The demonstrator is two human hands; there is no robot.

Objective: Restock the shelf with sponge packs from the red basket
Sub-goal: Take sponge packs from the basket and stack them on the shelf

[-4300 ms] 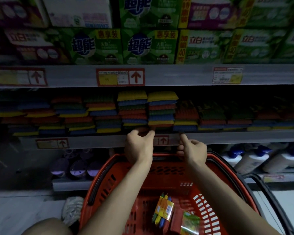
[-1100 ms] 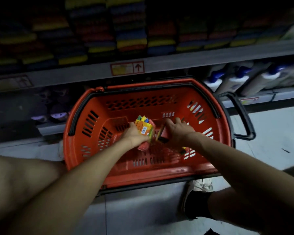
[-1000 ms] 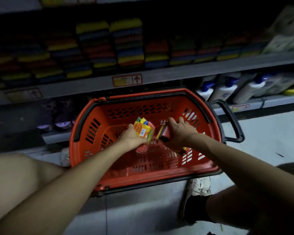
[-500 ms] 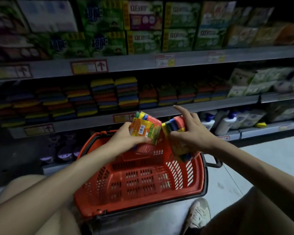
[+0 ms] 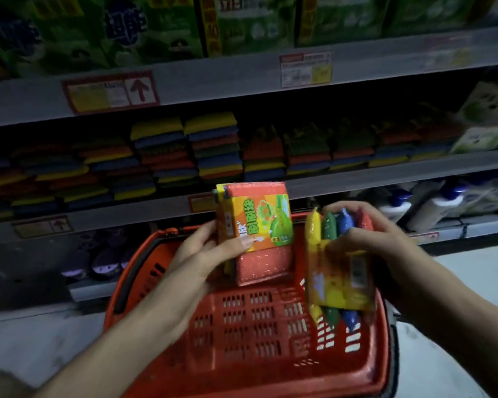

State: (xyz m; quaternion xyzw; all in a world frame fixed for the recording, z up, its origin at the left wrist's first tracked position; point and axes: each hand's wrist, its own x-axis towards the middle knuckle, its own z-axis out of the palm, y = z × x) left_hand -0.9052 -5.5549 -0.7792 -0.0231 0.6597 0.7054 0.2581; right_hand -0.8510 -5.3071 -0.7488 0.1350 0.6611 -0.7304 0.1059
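My left hand (image 5: 204, 254) grips a sponge pack (image 5: 256, 234) with an orange-and-green label, its red sponge face toward me. In my right hand (image 5: 368, 239) is a second sponge pack (image 5: 337, 268), edge-on, showing yellow, green, blue and red sponges. Both packs hang above the red basket (image 5: 256, 326), whose inside looks bare where I can see it. Behind it, the middle shelf (image 5: 357, 179) carries stacks of coloured sponge packs (image 5: 213, 147).
Green detergent boxes (image 5: 144, 27) fill the top shelf. White bottles with blue caps (image 5: 431, 205) stand on the lower shelf at right, dark round items (image 5: 104, 259) at left. Pale packages (image 5: 489, 122) sit at the sponge shelf's right end. The floor is grey.
Both hands took a sponge pack each from the basket bottom and lifted them above the rim. My view rose from the basket to the shelves.
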